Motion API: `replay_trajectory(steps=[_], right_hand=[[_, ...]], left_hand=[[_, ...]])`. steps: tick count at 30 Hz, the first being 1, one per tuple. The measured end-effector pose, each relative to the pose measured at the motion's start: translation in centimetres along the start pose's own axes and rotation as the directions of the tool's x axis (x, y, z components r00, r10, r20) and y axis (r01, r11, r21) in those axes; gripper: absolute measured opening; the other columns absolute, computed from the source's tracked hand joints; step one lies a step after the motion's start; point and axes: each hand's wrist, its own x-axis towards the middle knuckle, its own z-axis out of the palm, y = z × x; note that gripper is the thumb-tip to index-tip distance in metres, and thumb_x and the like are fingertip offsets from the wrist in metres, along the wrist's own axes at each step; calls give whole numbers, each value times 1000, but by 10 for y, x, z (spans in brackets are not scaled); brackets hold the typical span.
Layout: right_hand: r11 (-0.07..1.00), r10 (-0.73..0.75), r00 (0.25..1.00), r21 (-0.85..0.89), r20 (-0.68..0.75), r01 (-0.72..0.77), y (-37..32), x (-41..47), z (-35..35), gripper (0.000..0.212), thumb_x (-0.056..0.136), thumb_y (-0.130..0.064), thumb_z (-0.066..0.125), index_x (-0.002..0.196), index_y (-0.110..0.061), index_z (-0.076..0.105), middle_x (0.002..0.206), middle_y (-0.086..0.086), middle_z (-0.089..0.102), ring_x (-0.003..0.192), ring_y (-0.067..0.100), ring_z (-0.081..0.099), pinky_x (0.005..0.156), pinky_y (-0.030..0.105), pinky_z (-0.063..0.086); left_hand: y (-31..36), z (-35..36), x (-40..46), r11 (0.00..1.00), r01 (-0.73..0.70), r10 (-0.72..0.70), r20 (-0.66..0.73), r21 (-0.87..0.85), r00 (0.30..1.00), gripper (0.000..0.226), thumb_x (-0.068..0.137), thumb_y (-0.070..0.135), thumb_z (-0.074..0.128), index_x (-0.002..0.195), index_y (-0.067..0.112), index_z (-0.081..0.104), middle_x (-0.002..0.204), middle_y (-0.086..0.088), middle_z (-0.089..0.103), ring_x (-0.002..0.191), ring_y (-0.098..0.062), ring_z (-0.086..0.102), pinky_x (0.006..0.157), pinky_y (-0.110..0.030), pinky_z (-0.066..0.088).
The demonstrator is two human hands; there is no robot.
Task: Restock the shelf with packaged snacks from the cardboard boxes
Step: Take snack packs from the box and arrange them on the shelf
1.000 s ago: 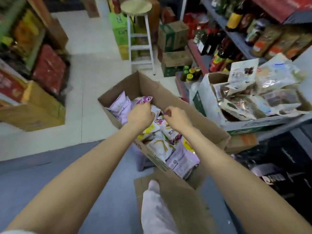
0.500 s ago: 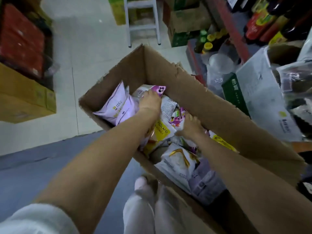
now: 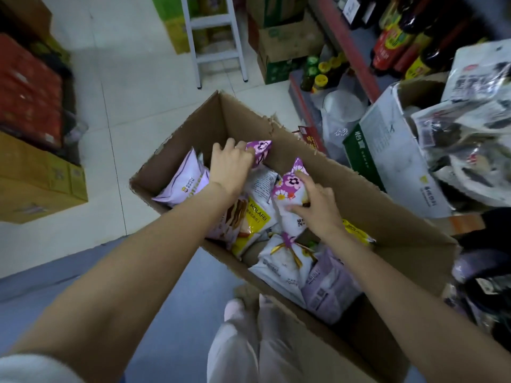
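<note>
Item one: an open brown cardboard box (image 3: 367, 205), flaps up, standing on the floor in front of our legs. We record it as the carrier of all loose stock below.

Contents, by position in the box:
- Far left corner: a pale lilac snack bag (image 3: 185, 183), leaning against the left wall.
- Far end, centre: a purple flowered packet (image 3: 260, 150), its top corner raised above the pile. Our left hand (image 3: 231, 167) has its fingers curled over this packet and grasps it.
- Middle, near the right wall: a second flowered packet (image 3: 290, 189), purple at the top and white lower down, tilted upright. Our right hand (image 3: 318, 205) holds it, thumb across the front and fingers curled round the far side.
- Between the two arms: a yellow and white bag marked MOLAFEI (image 3: 257, 219), lying flat under the flowered packets.
- Near end: a white bag with a gold ribbon print (image 3: 284, 264), and just beside it, against the right wall, a lilac bag (image 3: 329, 288).

Item two: a white and green carton (image 3: 392, 156) to the right of the box, holding clear bags with dark contents (image 3: 470, 128).

Item three: shelving at the upper right with dark sauce bottles (image 3: 398, 42).

Item four: a white step stool (image 3: 215, 40) on the tiled floor beyond the box.
</note>
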Motion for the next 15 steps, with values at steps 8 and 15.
replay_trajectory(steps=[8,15], right_hand=[[767,171,967,642,-188,-10,-73,-61,-75,115,62,-40,84,150,-31,10,141,-5,46,128,12,47,107,38,40],[608,274,926,793,-260,43,-104,-138,-167,103,66,-56,74,148,-17,24,147,0,41,132,15,42,109,39,37]], left_hand=[[23,-104,-63,956,-35,-8,-147,-290,989,33,91,6,43,124,12,46,121,-10,48,115,-31,46,90,-43,39],[69,-211,-100,876,-338,146,-478,-345,866,30,97,26,36,106,4,53,109,-14,54,105,-33,51,72,-43,41]])
